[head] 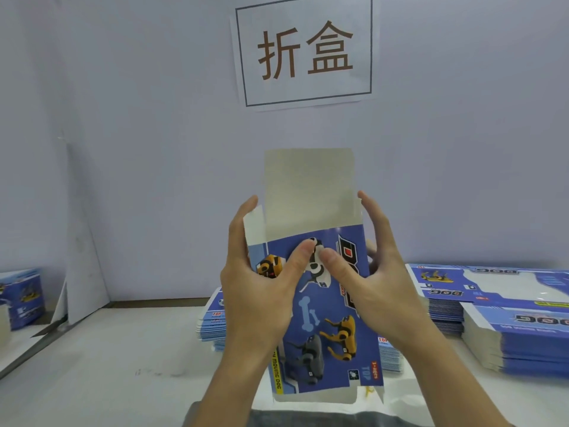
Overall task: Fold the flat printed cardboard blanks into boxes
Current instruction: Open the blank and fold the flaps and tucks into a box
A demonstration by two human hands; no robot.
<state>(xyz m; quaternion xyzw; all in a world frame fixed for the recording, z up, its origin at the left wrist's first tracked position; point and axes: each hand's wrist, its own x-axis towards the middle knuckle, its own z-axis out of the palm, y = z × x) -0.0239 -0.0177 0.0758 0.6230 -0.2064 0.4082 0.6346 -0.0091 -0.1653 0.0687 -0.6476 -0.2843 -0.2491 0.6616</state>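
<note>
Blue blank stacks, wall sign

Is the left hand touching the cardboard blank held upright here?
Touching. The head view shows the left hand holding the cardboard blank at its left edge, thumb pressed on the printed front, fingers wrapped behind.

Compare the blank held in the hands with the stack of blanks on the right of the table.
The held blank stands upright in the air, gripped by the left hand and right hand; the right stack lies flat on the table. The held blank is one piece showing plain grey flaps at the top; the right stack is many layered sheets. Both carry the same blue dog print.
</note>
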